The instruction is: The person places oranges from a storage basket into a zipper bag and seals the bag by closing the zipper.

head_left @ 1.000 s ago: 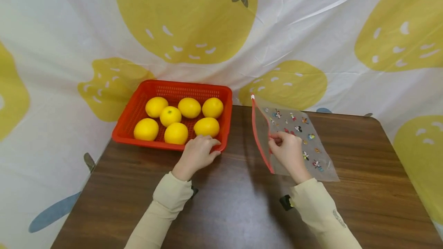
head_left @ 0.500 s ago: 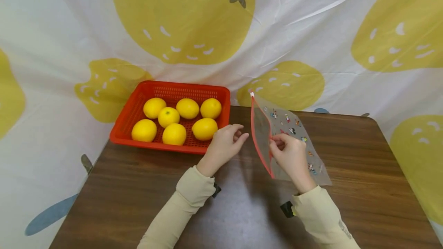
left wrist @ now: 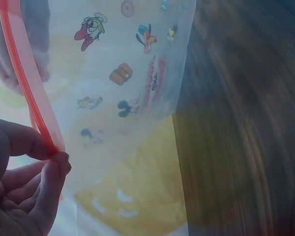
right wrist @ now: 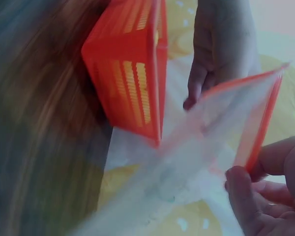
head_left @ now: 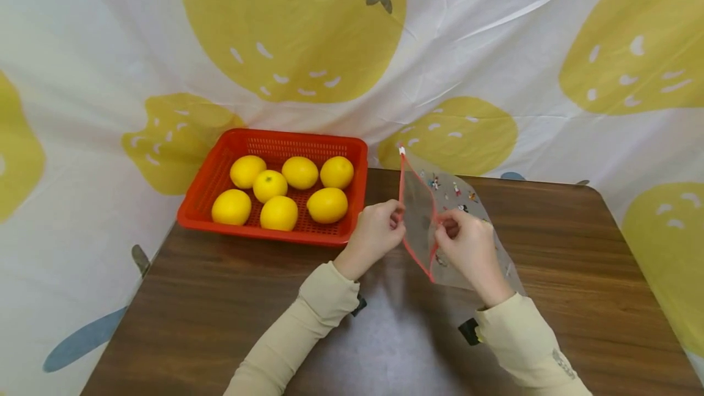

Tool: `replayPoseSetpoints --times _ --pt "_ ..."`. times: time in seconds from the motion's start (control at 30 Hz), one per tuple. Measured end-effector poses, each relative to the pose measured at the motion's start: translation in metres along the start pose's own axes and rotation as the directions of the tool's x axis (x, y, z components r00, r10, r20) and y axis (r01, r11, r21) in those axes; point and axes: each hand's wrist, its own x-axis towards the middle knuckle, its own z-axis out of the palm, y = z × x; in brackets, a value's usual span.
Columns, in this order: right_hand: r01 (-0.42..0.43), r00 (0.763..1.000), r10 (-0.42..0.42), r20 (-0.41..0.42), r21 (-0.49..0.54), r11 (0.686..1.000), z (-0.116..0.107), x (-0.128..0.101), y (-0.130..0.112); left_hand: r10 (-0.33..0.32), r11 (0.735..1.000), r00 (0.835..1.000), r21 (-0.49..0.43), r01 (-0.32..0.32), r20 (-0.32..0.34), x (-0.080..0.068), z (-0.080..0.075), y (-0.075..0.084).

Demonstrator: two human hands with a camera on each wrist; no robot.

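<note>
Clear zip bag (head_left: 440, 225) with red-orange rim and small cartoon prints stands raised off the wooden table (head_left: 220, 310), just right of the red basket (head_left: 220, 167); its mouth is pulled apart and nothing shows inside. Left hand (head_left: 376, 234) pinches the rim strip nearer the basket between thumb and forefinger, while the right hand (head_left: 469, 248) pinches the far strip the same way. Seven yellow citrus fruits (head_left: 327, 205) sit in the basket, three along its far wall, four nearer.

Basket (head_left: 360, 157) of lemons (head_left: 279, 212) sits left of the bag (head_left: 420, 216) on the table (head_left: 220, 310).
</note>
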Motion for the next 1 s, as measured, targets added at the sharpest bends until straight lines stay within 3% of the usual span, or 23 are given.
replayPoseSetpoints --times 0.1,0.17,0.27,0.37,0.4,0.5,0.7,0.9,1.0 --pt "0.068 0.994 -0.064 0.083 -0.049 0.997 -0.009 0.004 0.006 0.007 1.0 1.0 0.014 -0.007 -0.012 -0.001 0.0 -0.003" --pt "0.091 0.98 -0.074 0.183 -0.088 0.992 -0.017 0.009 0.009 0.01 0.999 1.0 0.032 -0.009 -0.016 -0.001 -0.001 -0.005" --pt "0.069 0.929 -0.007 0.371 -0.156 0.985 -0.03 0.018 0.01 0.004 0.999 1.0 0.052 -0.003 -0.009 -0.001 -0.003 -0.006" --pt "0.037 0.856 0.085 0.51 -0.224 0.974 -0.043 0.029 0.011 -0.027 0.998 0.999 0.058 0.025 0.037 -0.001 -0.006 -0.007" --pt "0.027 0.837 0.11 0.536 -0.241 0.97 -0.047 0.032 0.011 -0.044 0.998 0.997 0.056 0.041 0.056 -0.001 -0.007 -0.007" --pt "0.006 0.819 0.159 0.551 -0.285 0.958 -0.06 0.041 0.014 -0.092 0.995 0.991 0.052 0.087 0.101 -0.001 -0.01 -0.008" --pt "-0.056 0.839 0.213 0.5 -0.311 0.949 -0.081 0.053 0.016 -0.108 0.994 0.987 0.024 0.106 0.117 0.003 -0.017 -0.005" --pt "-0.015 0.92 0.128 0.371 -0.294 0.956 -0.093 0.054 0.013 -0.07 0.998 0.995 0.0 0.07 0.075 0.012 -0.031 0.0" --pt "0.004 0.927 0.099 0.361 -0.274 0.962 -0.093 0.052 0.013 -0.075 0.997 0.989 0.002 0.076 0.126 0.013 -0.03 -0.003"
